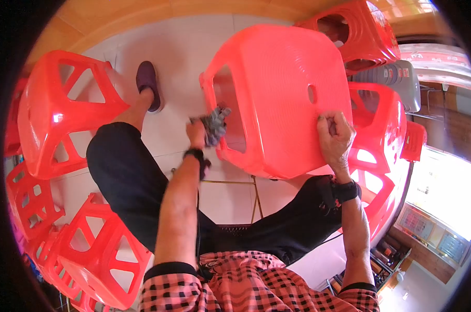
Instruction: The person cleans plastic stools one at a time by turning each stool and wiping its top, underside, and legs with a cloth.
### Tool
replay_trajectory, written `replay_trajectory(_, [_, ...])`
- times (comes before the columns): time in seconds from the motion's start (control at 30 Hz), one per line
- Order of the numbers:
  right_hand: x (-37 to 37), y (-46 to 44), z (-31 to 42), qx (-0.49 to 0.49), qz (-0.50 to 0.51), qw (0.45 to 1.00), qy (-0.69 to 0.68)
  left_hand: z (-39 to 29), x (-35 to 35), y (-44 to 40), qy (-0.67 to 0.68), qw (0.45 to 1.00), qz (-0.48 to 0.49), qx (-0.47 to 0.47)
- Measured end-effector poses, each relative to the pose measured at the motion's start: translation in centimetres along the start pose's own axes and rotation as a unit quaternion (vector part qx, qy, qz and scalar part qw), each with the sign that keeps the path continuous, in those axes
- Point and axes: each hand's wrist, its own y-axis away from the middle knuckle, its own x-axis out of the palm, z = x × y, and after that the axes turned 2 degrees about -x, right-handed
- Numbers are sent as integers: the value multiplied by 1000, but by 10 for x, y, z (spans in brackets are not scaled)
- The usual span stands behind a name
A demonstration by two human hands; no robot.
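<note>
A large red plastic stool is tilted in front of me, its seat with a small oval hole turned up toward the camera. My left hand is closed on a crumpled grey patterned cloth, which lies against the stool's leg on the left side. At the seat's right edge, my right hand rests with its fingers curled and pressed together on the stool. Both wrists wear black bands.
Other red stools stand at the left, lower left and right. More red stools and a grey one are at the upper right. My legs in black trousers spread around the tiled floor.
</note>
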Motion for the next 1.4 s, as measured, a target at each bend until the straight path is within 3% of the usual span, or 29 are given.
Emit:
replay_trajectory(0.07, [2, -1, 1, -2, -10, 1000, -14, -74, -4, -36, 145, 986, 72, 36])
replay_trajectory(0.23, [-1, -3, 5, -5, -6, 1000, -1, -160, 30, -62, 135, 959, 112, 225])
replay_trajectory(0.27, [-1, -4, 6, -2, 0, 1000, 3, -168, 35, -52, 97, 948, 108, 281])
replay_trajectory(0.3, [-1, -3, 5, -1, 2, 1000, 3, -167, 33, -40, 75, 961, 67, 256])
replay_trajectory(0.4, [2, -2, 3, 19, 4, 999, -27, -103, 39, -36, 104, 932, 87, 336])
replay_trajectory(0.47, [2, -2, -1, 1, -10, 1000, 1, -106, 23, 1, 88, 963, 155, 202])
replay_trajectory(0.53, [2, -1, 1, 2, -12, 1000, -2, -104, 8, 35, 104, 956, 144, 235])
replay_trajectory(0.6, [2, -3, 3, 1, -23, 1000, -4, -85, 5, 53, 27, 978, 112, 173])
replay_trajectory(0.67, [2, -3, 2, -6, -18, 1000, -9, -43, 11, 58, 28, 971, 69, 228])
replay_trajectory(0.77, [1, -4, 6, -13, -29, 999, -11, -8, 7, 71, 51, 969, 43, 237])
replay_trajectory(0.83, [0, -4, 7, -19, -29, 999, 2, -18, -8, 89, 124, 987, 99, 20])
replay_trajectory(0.87, [1, -4, 5, -21, -38, 999, 0, -25, -15, 94, 125, 986, 101, 29])
replay_trajectory(0.93, [3, -3, -2, -35, -42, 998, 11, -39, -29, 99, 129, 948, 235, -174])
replay_trajectory(1.07, [2, -4, -4, -44, -53, 998, -2, -64, -50, 96, 75, 922, 335, -178])
replay_trajectory(1.17, [-2, -4, -3, -41, -61, 997, -11, -62, -43, 67, 1, 857, 511, -68])
replay_trajectory(1.2, [-4, -5, -3, -41, -58, 997, -17, -88, -43, 74, -1, 857, 512, -60])
replay_trajectory(1.23, [-4, -5, -3, -43, -67, 997, -17, -118, -43, 78, -162, 877, 450, 58])
replay_trajectory(1.27, [-3, -5, -3, -22, -41, 999, -23, -141, -43, 81, -314, 859, 365, 173])
replay_trajectory(1.33, [-5, -4, -3, -5, -22, 999, -31, -159, -44, 79, -323, 871, 336, 154])
replay_trajectory(1.4, [-8, -2, 0, -44, 1, 993, -108, -202, -64, 116, -172, 912, 352, 120])
